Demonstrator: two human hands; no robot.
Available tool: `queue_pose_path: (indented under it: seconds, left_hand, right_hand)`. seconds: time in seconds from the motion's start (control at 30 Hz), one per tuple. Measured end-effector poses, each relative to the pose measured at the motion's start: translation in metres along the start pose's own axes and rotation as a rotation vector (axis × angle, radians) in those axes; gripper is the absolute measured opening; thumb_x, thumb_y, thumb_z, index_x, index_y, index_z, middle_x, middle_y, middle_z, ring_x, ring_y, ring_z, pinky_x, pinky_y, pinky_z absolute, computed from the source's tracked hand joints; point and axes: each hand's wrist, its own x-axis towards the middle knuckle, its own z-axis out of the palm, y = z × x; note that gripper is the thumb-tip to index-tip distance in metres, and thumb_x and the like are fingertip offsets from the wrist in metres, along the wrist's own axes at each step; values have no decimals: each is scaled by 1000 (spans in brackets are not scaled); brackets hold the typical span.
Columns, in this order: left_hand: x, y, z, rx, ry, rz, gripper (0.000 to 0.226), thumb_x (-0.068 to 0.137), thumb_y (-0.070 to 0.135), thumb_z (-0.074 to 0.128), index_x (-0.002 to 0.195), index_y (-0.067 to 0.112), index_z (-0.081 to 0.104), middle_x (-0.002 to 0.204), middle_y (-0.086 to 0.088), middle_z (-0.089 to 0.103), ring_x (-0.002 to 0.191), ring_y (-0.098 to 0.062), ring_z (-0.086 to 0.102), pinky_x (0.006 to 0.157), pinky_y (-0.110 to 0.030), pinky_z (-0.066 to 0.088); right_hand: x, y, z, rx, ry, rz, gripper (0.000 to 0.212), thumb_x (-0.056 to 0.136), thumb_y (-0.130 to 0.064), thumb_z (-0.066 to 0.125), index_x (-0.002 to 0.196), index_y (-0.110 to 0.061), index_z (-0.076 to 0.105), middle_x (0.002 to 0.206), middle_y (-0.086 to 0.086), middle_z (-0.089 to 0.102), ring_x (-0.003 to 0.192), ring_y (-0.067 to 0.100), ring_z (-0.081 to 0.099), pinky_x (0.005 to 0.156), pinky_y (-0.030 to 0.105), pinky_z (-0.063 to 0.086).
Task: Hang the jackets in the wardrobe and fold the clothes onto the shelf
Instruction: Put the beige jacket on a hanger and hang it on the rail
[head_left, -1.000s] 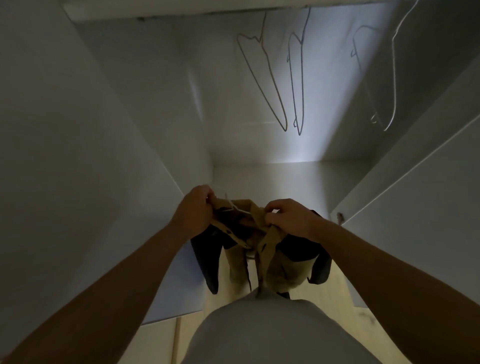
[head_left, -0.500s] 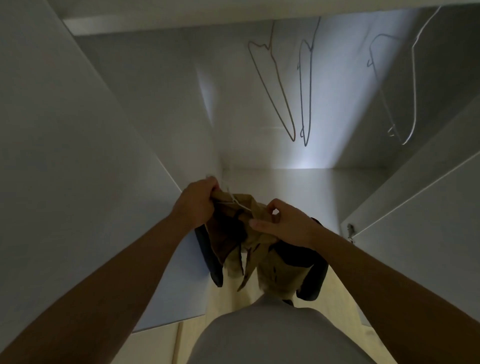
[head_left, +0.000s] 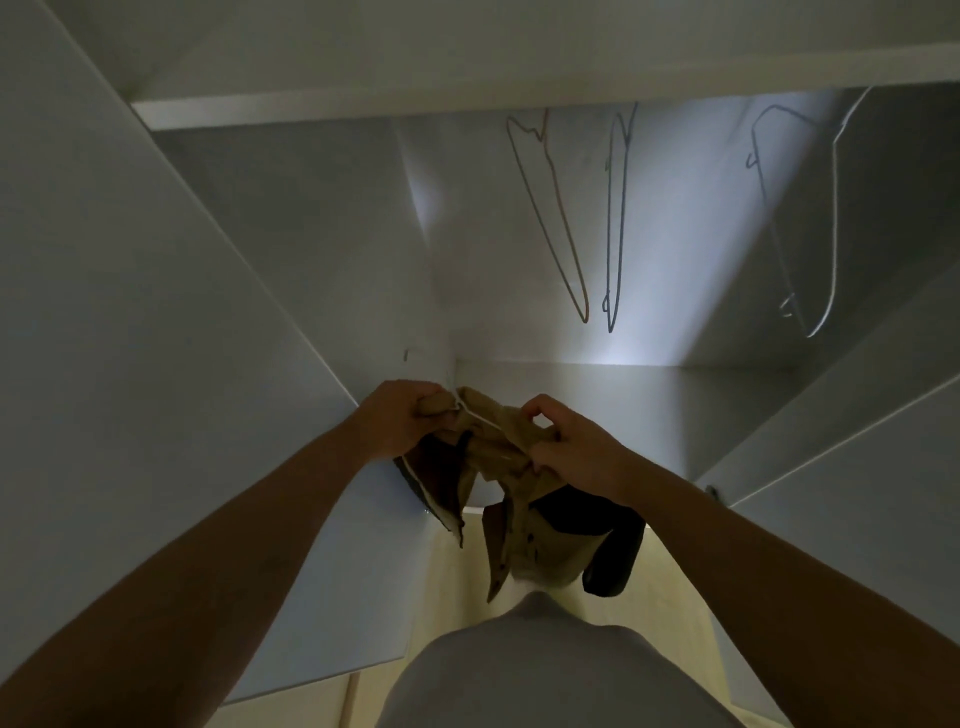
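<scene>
Lower centre of frame: left hand (head_left: 397, 421) and right hand (head_left: 574, 449) both clamp the tan jacket (head_left: 511, 467). A white hanger (head_left: 475, 415) wire crosses its collar. Empty wire hangers (head_left: 613, 218) hang upper right.

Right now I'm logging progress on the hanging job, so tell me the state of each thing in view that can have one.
Tan jacket: off the rail, bunched, held by both hands in front of the wardrobe.
White hanger: partly inside the jacket, not hung.
Left hand: grips jacket and hanger.
Right hand: pinches the jacket fabric.
Orange hanger: hanging, bare.
Blue hanger: hanging, bare.
Wardrobe door: open.
</scene>
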Motion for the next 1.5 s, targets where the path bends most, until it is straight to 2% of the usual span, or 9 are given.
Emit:
queue_pose_path:
  seconds: [0.27, 0.5, 0.6, 0.73, 1.0, 1.2, 1.3, 1.37, 1.5]
  left_hand:
    - [11, 8, 15, -72, -22, 49, 37, 90, 7, 71, 72, 38, 63, 67, 24, 63, 68, 17, 60, 65, -1, 41]
    - [15, 1, 19, 61, -59, 119, 10, 92, 7, 69, 99, 6, 76, 99, -10, 73, 95, -20, 68, 91, -27, 52]
    - [16, 5, 19, -59, -44, 118, 25, 88, 8, 74, 84, 32, 70, 81, 16, 66, 75, 6, 64, 71, -5, 46]
    - [18, 9, 18, -134, -46, 103, 24, 87, 2, 74, 96, 24, 69, 85, 7, 67, 65, 19, 59, 66, -1, 43]
    - [21, 8, 18, -208, -11, 91, 23, 87, 4, 74, 108, 14, 72, 99, 1, 70, 90, -11, 66, 78, -7, 49]
    - [27, 9, 11, -184, 20, 108, 15, 89, 6, 73, 102, 1, 76, 101, -18, 74, 97, -32, 70, 91, -44, 55]
    - [26, 12, 7, -212, 12, 129, 14, 86, 7, 76, 96, 17, 76, 95, -10, 75, 89, -26, 71, 86, -37, 56]
    - [26, 15, 3, -237, 12, 150, 19, 85, 8, 77, 88, 26, 73, 87, -5, 73, 81, -17, 68, 80, -31, 54]
    - [35, 22, -10, -219, 22, 186, 19, 86, 9, 76, 80, 27, 72, 77, 2, 70, 71, -9, 63, 70, -23, 51]
  right_hand:
    - [17, -18, -24, -278, 35, 29, 23, 91, -44, 66, 87, -22, 58, 89, -3, 59, 81, 13, 60, 67, 21, 46]
    - [10, -32, -26, -380, 390, -87, 22, 87, -5, 61, 75, -19, 49, 70, -3, 53, 64, 12, 51, 60, 17, 40]
    - [9, -35, -24, -522, 450, -140, 19, 88, -1, 56, 83, -18, 49, 70, -2, 53, 63, 13, 51, 61, 25, 47]
    - [7, -29, -21, -591, 470, -124, 18, 92, -25, 60, 87, -28, 43, 64, -10, 51, 55, 6, 49, 55, 20, 36]
    - [-1, -7, -26, -462, 163, 97, 38, 91, -28, 66, 122, -16, 47, 87, 0, 62, 69, 8, 57, 56, 16, 42]
    - [-12, -24, -30, 80, 125, 151, 46, 73, -23, 61, 117, -34, 61, 64, -5, 66, 53, 9, 60, 48, 21, 45]
    - [-17, -12, -46, -354, 323, 95, 50, 87, -34, 63, 136, -33, 56, 87, -14, 63, 81, 5, 59, 74, 24, 47]
    - [-20, -4, -47, -605, 161, 125, 50, 91, -46, 61, 138, -31, 54, 109, -9, 57, 102, 14, 57, 91, 31, 46]
    - [-19, 7, -31, -686, 153, 58, 20, 103, -34, 46, 98, -19, 58, 80, -8, 60, 75, 14, 62, 78, 30, 50]
